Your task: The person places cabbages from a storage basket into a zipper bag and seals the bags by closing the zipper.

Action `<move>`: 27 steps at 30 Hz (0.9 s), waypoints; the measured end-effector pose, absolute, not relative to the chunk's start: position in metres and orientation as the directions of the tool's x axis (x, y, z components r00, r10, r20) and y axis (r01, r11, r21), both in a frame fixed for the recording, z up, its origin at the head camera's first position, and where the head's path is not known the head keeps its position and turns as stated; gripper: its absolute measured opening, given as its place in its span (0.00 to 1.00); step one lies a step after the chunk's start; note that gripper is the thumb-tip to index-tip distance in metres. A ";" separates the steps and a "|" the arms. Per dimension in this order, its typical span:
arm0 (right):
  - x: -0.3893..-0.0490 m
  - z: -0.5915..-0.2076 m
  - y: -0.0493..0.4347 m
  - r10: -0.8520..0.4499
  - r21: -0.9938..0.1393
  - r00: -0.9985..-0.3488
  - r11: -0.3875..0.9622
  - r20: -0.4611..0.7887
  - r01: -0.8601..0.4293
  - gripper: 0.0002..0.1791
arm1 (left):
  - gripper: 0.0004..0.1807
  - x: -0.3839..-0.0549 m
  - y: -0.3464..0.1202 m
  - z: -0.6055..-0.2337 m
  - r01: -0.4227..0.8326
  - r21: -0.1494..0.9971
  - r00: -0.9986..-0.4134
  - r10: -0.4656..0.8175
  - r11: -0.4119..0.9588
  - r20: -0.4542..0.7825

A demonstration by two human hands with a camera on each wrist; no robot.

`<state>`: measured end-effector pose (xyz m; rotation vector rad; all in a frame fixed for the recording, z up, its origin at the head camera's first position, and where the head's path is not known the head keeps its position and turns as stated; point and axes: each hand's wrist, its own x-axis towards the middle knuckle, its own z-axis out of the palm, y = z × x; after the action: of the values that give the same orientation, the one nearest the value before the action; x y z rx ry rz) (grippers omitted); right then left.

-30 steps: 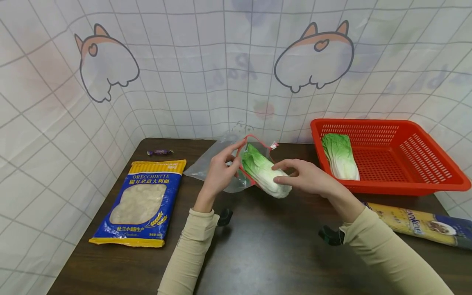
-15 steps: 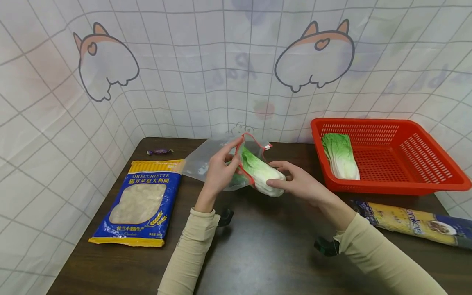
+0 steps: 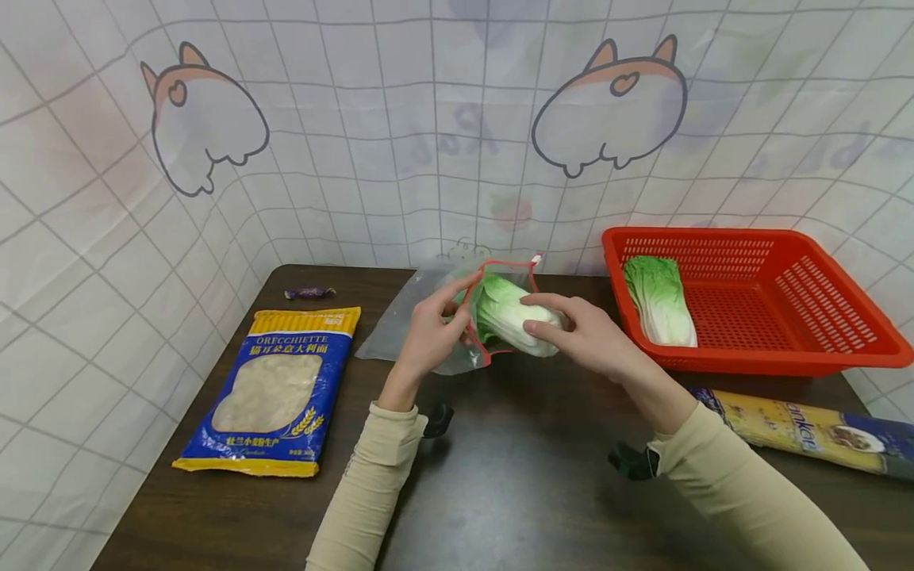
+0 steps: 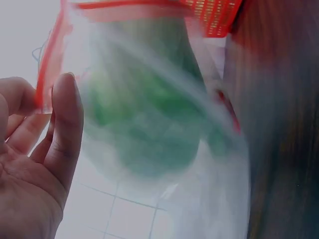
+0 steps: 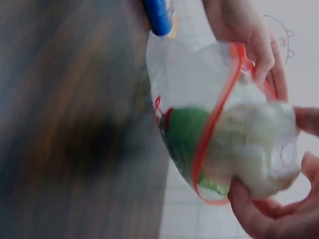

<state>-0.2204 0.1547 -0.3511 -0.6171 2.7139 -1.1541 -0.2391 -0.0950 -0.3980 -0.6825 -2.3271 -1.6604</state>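
Note:
My left hand pinches the red-edged rim of a clear zip bag between thumb and fingers. In the left wrist view the thumb presses on the red strip of the bag. A napa cabbage lies partly inside the bag's mouth, leafy green end first, its white base outside. My right hand grips that white base with thumb and fingers. Through the plastic in the right wrist view, the green leaves show beside a small red mark. The bag's slider sits at the upper right corner of its mouth.
A red basket at the right holds another napa cabbage. In front of it lies a long pasta packet. At left are a blue and yellow orecchiette bag and a small purple-wrapped candy. A patterned curtain hangs behind the table.
The cabbage has gone deeper into the bag, then tilted flatter and risen slightly. My right hand has moved left and up with it. My left hand keeps its pinch on the rim.

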 end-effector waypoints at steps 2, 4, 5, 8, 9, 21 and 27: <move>-0.222 -0.349 0.154 -0.371 -0.626 -0.923 0.698 0.098 -0.347 0.26 | 0.28 -0.239 -0.094 -0.398 0.481 0.835 -0.871 0.254 0.269 0.420; -0.222 -0.348 0.154 -0.341 -0.568 -0.930 0.743 0.136 -0.355 0.26 | 0.29 -0.238 -0.093 -0.399 0.488 0.827 -0.868 0.254 0.281 0.426; -0.222 -0.347 0.155 -0.332 -0.560 -0.933 0.750 0.143 -0.353 0.26 | 0.29 -0.238 -0.092 -0.399 0.490 0.822 -0.867 0.252 0.288 0.429; -0.223 -0.344 0.157 -0.323 -0.585 -0.937 0.738 0.133 -0.338 0.26 | 0.29 -0.237 -0.091 -0.399 0.494 0.812 -0.868 0.242 0.311 0.435; -0.223 -0.342 0.158 -0.318 -0.605 -0.940 0.725 0.128 -0.327 0.27 | 0.30 -0.238 -0.091 -0.399 0.489 0.809 -0.871 0.234 0.326 0.433; -0.222 -0.334 0.159 -0.259 -0.908 -0.965 0.395 0.034 -0.138 0.28 | 0.32 -0.240 -0.089 -0.398 0.464 0.802 -0.885 0.154 0.377 0.440; -0.224 -0.347 0.158 -0.420 -0.782 -0.904 0.535 0.081 -0.319 0.23 | 0.32 -0.242 -0.093 -0.401 0.422 0.826 -0.906 0.135 0.374 0.402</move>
<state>-0.2242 0.1578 -0.3472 -0.6404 2.6482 -1.3133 -0.2418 -0.0926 -0.4010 -0.4940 -2.3704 -1.5436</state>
